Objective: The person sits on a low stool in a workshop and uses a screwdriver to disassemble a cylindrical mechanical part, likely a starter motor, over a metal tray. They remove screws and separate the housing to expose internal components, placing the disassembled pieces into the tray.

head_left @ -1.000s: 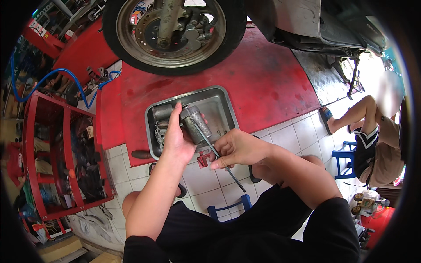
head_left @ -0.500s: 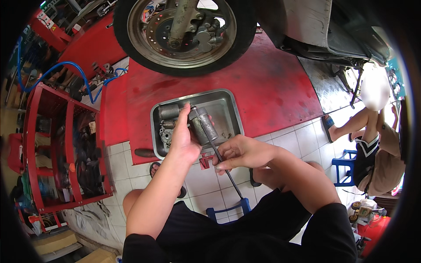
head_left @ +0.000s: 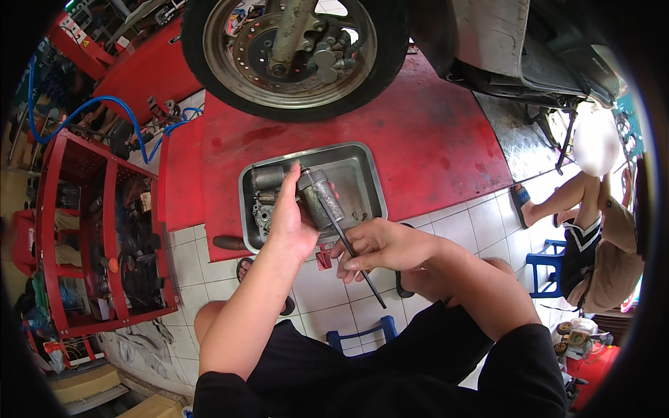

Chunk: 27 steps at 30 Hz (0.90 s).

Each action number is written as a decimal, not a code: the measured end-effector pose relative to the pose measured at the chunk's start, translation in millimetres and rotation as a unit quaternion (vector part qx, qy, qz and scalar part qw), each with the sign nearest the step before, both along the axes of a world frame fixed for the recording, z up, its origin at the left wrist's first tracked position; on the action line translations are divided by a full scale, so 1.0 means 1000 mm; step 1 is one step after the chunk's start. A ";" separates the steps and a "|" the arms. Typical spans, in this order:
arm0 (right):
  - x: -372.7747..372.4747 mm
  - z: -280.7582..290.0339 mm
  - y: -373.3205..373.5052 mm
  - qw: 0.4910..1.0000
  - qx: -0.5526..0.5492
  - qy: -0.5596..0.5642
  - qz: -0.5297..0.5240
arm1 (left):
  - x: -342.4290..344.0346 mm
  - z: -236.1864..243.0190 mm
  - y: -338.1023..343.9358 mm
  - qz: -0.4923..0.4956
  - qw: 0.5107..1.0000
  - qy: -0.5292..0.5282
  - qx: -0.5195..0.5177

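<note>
My left hand point(head_left: 295, 226) is wrapped round a worn grey metal cylinder point(head_left: 323, 198) that looks like a small starter motor, tilted over the metal tray point(head_left: 373, 171). In my right hand point(head_left: 383, 245) is a long, thin dark rod point(head_left: 362, 272), pinched in the fingers. Its upper end lies against the cylinder's side, while its lower end points down toward my lap. Whether it is a screwdriver or another tool I cannot tell. Inside the tray rest a second metal cylinder point(head_left: 267, 177), a cast metal part point(head_left: 263, 216) and a few small pieces point(head_left: 359, 215).
The tray sits on a red platform point(head_left: 439, 146), below a motorcycle wheel point(head_left: 293, 111). A wooden handle point(head_left: 230, 242) juts out beside the tray. To the left stands a red tool shelf point(head_left: 111, 237); at the right, another person point(head_left: 592, 230) is by a blue stool point(head_left: 547, 268).
The rod's lower end has shifted up slightly with my right hand. My left hand keeps its hold on the cylinder, nearly in the same place.
</note>
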State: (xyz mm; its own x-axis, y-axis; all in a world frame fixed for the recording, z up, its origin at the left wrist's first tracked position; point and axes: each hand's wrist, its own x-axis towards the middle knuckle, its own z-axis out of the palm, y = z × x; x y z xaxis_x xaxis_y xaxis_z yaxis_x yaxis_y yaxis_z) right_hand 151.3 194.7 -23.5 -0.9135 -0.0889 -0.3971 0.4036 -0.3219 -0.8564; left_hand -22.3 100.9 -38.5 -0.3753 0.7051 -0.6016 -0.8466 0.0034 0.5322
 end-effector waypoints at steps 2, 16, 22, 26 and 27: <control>-0.002 0.011 -0.001 0.999 -0.022 -0.023 0.002 | -0.002 -0.001 -0.002 0.000 1.000 0.005 0.000; 0.000 -0.024 0.005 0.996 0.042 0.072 0.029 | -0.004 -0.007 0.002 -0.002 1.000 0.007 0.015; -0.007 -0.024 -0.004 0.998 -0.038 0.033 0.020 | -0.003 0.003 -0.001 0.004 0.999 0.032 -0.020; -0.003 -0.015 -0.003 0.998 0.049 0.018 -0.017 | 0.000 0.005 0.002 0.007 0.999 0.038 -0.037; -0.003 -0.014 -0.003 0.998 0.054 0.028 -0.023 | -0.001 0.004 0.003 0.004 0.999 0.036 -0.037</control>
